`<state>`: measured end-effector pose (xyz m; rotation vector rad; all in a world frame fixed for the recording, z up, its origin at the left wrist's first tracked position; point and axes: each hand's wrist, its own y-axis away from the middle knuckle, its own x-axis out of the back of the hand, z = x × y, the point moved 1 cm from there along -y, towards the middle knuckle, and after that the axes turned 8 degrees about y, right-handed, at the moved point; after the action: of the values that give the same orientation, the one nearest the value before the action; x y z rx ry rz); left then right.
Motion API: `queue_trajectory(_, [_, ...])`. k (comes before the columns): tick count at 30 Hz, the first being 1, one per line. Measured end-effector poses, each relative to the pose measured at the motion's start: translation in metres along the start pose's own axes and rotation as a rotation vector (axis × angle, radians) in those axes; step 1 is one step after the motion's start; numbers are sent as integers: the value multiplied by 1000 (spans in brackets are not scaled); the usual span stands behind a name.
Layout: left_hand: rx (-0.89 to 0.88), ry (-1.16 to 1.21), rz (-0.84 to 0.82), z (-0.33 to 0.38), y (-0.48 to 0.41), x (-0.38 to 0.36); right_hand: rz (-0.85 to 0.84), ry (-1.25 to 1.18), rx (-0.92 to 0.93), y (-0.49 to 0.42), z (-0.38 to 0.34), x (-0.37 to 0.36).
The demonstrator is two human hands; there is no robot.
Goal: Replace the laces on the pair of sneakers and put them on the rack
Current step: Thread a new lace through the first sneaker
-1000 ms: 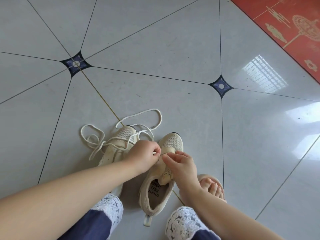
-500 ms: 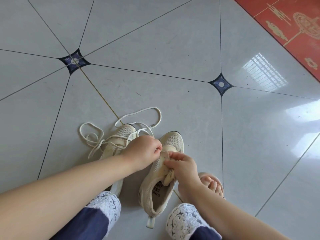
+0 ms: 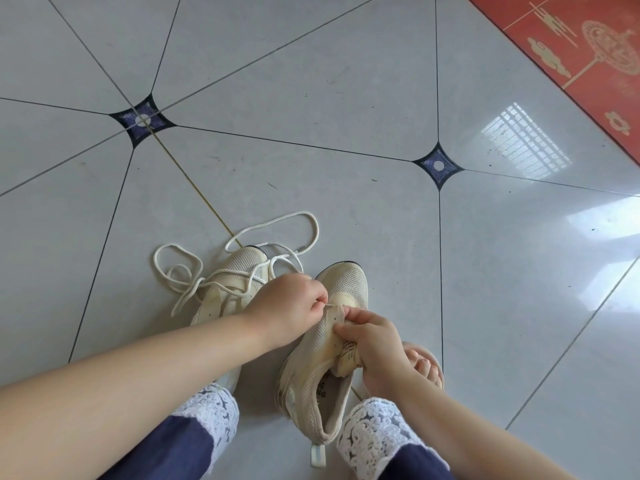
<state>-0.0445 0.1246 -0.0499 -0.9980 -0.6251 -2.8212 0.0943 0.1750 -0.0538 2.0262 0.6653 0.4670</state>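
Two beige sneakers stand side by side on the tiled floor [image 3: 346, 98], between the person's knees on my feed. The right sneaker [image 3: 346, 284] is tipped up; the right hand [image 3: 377, 348] curls round its tongue and eyelet flap, and the left hand [image 3: 287, 306] pinches the lace [image 3: 277, 220] end at an eyelet. The left sneaker [image 3: 242, 266] is half hidden under the forearm, with the lace draped loosely over it. A bare foot [image 3: 426, 365] peeks out behind the right wrist. I see a red mat [image 3: 588, 64] cut off at top right.
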Motion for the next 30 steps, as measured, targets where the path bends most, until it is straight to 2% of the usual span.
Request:
queue_trajectory(8, [-36,-135,-48,2,-5,-2,-23,-13,4,3,-2,1])
queue_trajectory(14, [-146,-485,-233,12,-12,3,34,-10,28,6,-1,-1])
queue_trajectory(19, [-214,-644,-335,23,-16,4,146,51,85,8,-2,-3])
queue_trajectory(25, [-340,-810,-436,30,-22,3,223,257,184,7,-3,-8])
queue_trajectory(27, [-306,-763,-444,26,-24,1,236,263,185,5,-3,-10])
queue_trajectory(30, [-111,-391,-332,12,-27,4,220,246,179,5,-1,-9])
